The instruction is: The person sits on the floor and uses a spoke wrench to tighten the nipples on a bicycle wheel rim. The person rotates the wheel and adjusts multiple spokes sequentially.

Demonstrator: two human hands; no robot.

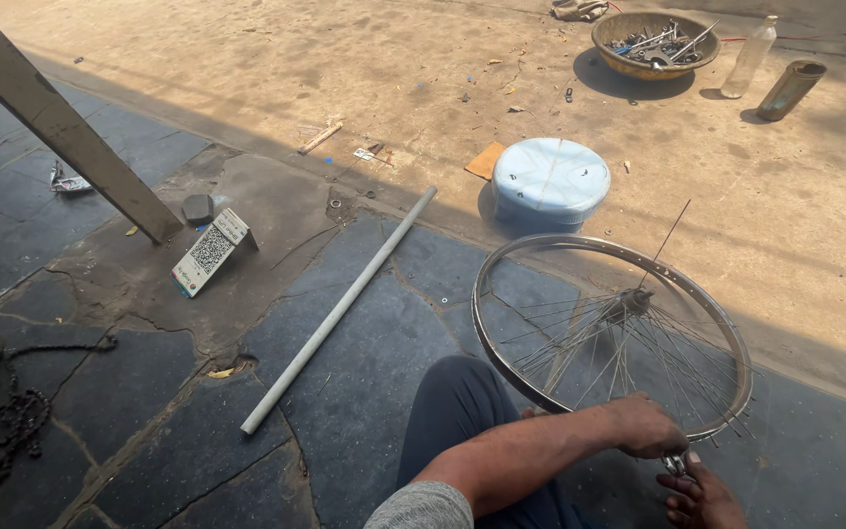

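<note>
Wheel (611, 333) lies near right on dark stone paving, rim tilted, hub (629, 304) raised toward the far side, spokes fanning out loose; one spoke (668, 235) sticks up past the far rim.

Left hand (650, 423) crosses in from the near edge, forearm over a knee (457, 397) in dark trousers. It rests on the near rim, fingers curled together over it, knuckles up. Just under it a small metal tool (676, 462) shows at the rim; which hand grips it cannot be told.

Right hand (702, 498) sits at the near right edge, just below the rim and touching or nearly touching the tool. Fingers bent together; whether clamped on anything is not clear.

Round about:
- Pale pipe (340, 309) lies diagonally on the paving, left of the wheel, well apart from it.
- Light blue round tub (550, 181), upside down, just beyond the far rim, on sandy ground.
- Far right: metal bowl (607, 39) full of tools, clear bottle (748, 59) upright beside it, a tilted can (790, 90) right of that.
- Left: slanted wooden beam (51, 118), a small printed card (210, 252) propped near its foot, a grey block (197, 208) just beside.
- Near left: chain (17, 421) heaped on the stone.
- Scraps of wood (320, 137) and card on the sand, far middle.
</note>
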